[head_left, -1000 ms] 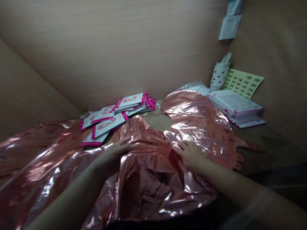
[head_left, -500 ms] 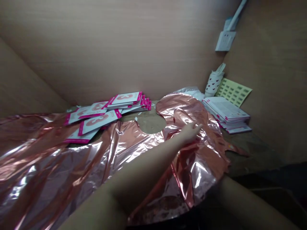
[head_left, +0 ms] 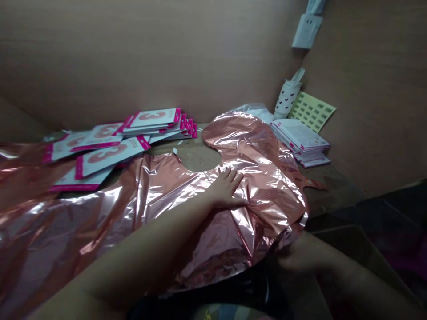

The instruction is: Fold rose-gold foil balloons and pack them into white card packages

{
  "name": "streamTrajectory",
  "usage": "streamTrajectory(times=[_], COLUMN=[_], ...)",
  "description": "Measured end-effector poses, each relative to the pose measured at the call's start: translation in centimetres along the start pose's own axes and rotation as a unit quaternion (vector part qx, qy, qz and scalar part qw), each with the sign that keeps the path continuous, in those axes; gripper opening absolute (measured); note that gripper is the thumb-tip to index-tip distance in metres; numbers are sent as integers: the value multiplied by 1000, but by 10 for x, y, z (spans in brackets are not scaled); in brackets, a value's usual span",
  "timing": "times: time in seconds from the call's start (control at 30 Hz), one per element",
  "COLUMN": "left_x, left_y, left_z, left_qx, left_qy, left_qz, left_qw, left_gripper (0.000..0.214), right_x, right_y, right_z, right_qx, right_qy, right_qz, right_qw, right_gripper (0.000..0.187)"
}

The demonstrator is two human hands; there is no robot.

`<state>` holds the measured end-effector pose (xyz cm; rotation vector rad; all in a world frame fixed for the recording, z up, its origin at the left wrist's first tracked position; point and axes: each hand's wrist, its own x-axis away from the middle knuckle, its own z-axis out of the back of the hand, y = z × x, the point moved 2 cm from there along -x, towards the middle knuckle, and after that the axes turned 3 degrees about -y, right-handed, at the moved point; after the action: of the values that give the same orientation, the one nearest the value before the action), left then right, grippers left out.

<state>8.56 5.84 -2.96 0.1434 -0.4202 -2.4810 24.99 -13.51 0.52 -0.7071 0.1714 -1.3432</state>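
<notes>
Left hand [head_left: 227, 189] spread flat, fingers fanned, pressed onto the middle of a crumpled rose-gold foil balloon [head_left: 267, 178]; right hand [head_left: 296, 253] low at the balloon's near edge, partly tucked beneath the foil, whether pinching or not impossible to tell. Balloon lying across a brown tabletop [head_left: 328, 191], its long end running out of view to the left. Just beyond the balloon's left part, scattered pink-edged cards printed with a large 3 [head_left: 106, 153]; just beyond its right part, a stack of white pink-edged cards [head_left: 300, 140], a pale green sticker sheet [head_left: 312, 111] and a white heart-patterned sleeve [head_left: 287, 98].
</notes>
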Motion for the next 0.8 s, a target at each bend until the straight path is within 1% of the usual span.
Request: streamTrajectory(times=[0.03,0.07,0.1,0.13,0.17,0.2,0.23,0.27,0.33,0.37,0.4,0.43,0.47,0.5,0.57,0.6,0.63,0.7,0.73,0.8], left_x=[0,0,0,0,0,0,0,0,0,-1,-1,-2,-2,-3,-5,-5,-6,-7,-8,-8], left_y=[1,2,3,5,7,10,12,15,18,19,20,21,21,21,22,22,22,24,24,26], left_z=[0,0,1,2,3,4,4,4,2,1,-1,-3,-4,-6,-9,-10,-11,-11,-10,-7], left_qx=[-11,-20,-28,-36,-42,-49,-55,-60,-69,-72,-76,-79,-81,-82,-83,-84,-84,-85,-85,-84], left_qy=[-3,-4,-4,-2,0,2,3,4,6,8,11,14,16,18,20,21,23,27,28,30], left_qz=[2,6,11,16,20,25,30,36,55,65,75,83,91,97,106,109,111,113,114,115], left_qw=[1000,1000,1000,999,999,998,998,998,996,995,994,993,992,992,991,990,990,990,989,989], left_gripper=[102,104,106,106,104,102,99,97,98,101,103,105,108,110,114,115,116,115,115,114], right_x=[10,17,23,25,25,22,17,10,-5,-11,-17,-20,-21,-19,-9,-2,7,26,34,45], right_y=[0,0,-1,-2,-5,-9,-15,-22,-36,-42,-45,-46,-44,-40,-27,-19,-11,5,13,22], right_z=[-3,-8,-14,-21,-29,-37,-46,-55,-67,-70,-72,-74,-76,-78,-82,-83,-83,-80,-78,-74], right_qx=[-37,-85,-136,-182,-216,-235,-249,-266,-313,-345,-384,-428,-474,-519,-597,-626,-647,-673,-674,-656], right_qy=[0,19,57,104,149,174,175,160,130,128,138,145,138,114,33,0,-21,-22,-15,7], right_qz=[10,13,3,-20,-55,-93,-127,-151,-166,-163,-163,-171,-188,-210,-241,-241,-233,-215,-208,-195], right_qw=[999,996,989,978,964,952,944,939,926,915,899,876,849,821,765,742,725,707,709,729], right_gripper=[46,55,61,62,59,53,47,44,42,43,43,44,44,45,45,44,42,37,36,35])
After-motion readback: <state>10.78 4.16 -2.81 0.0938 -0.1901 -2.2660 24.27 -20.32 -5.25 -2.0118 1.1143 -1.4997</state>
